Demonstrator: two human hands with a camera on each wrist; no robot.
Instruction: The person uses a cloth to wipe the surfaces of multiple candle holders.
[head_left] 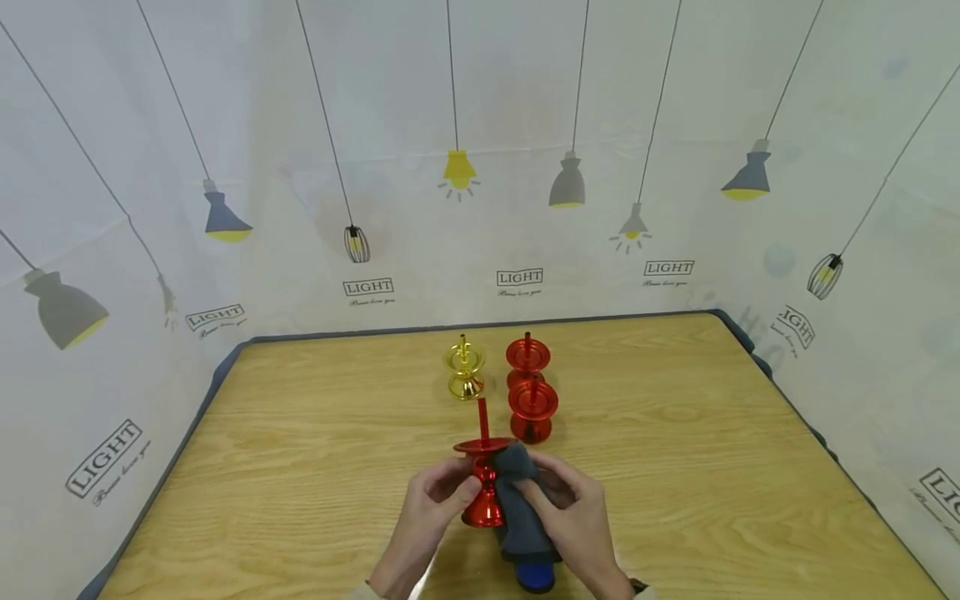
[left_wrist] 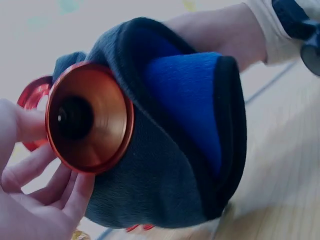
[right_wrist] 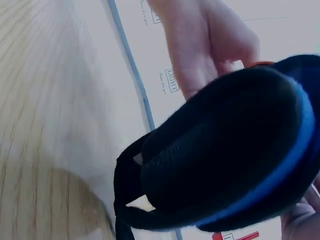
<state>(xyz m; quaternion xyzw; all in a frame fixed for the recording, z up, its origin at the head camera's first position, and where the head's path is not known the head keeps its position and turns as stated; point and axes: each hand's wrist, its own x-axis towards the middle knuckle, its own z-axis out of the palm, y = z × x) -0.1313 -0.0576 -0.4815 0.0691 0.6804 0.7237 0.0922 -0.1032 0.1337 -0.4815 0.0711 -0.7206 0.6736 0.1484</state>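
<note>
A shiny red candle holder (head_left: pixel 483 510) with a thin upright stem stands slightly tilted between both hands. My left hand (head_left: pixel 427 517) grips it by the narrow middle, below its dish. In the left wrist view the holder's hollow base (left_wrist: pixel 111 125) faces the camera. With my right hand (head_left: pixel 585 521) I pinch a dark grey cloth (head_left: pixel 522 512), which lies against the holder's right side. Its blue underside (left_wrist: pixel 185 100) shows where the cloth folds over. The cloth (right_wrist: pixel 215 145) hides much of the right wrist view, including most of the right fingers.
Behind the hands, two red candle holders stand on the wooden table (head_left: pixel 300 467), a nearer one (head_left: pixel 533 404) and a farther one (head_left: pixel 528 357). A gold candle holder (head_left: pixel 466 375) stands to their left. A pale printed curtain (head_left: pixel 412 208) surrounds the table's back and sides.
</note>
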